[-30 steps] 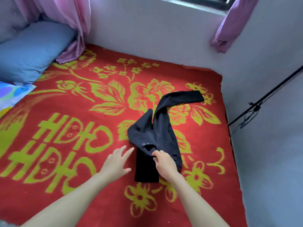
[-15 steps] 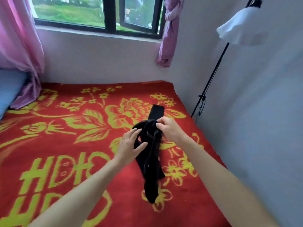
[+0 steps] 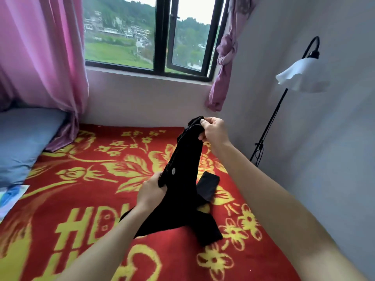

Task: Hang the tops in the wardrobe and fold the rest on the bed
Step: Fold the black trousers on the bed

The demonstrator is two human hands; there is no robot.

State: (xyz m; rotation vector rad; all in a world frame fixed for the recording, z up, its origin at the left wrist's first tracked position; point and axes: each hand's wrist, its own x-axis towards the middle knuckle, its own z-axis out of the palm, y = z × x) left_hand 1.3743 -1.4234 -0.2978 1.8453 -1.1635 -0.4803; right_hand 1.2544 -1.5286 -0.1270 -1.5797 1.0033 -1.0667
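the black cloth garment point(image 3: 183, 155) hangs lifted above the red woven blanket with yellow flowers point(image 3: 81, 199) that covers the bed. the right hand point(image 3: 213, 130) pinches its upper edge between thumb and curled fingers, high and toward the window. the left hand point(image 3: 151, 191) clasps the same edge lower down, just beside a pale round snap button point(image 3: 173, 170). the garment's lower ends trail onto the blanket, one toward the wall, another nearer the person. it looks like trousers held by the waistband, though i cannot tell for sure. if so, the step in hand is straightening it for folding on the bed. the next move calls for matching the legs, then laying it flat without twists.
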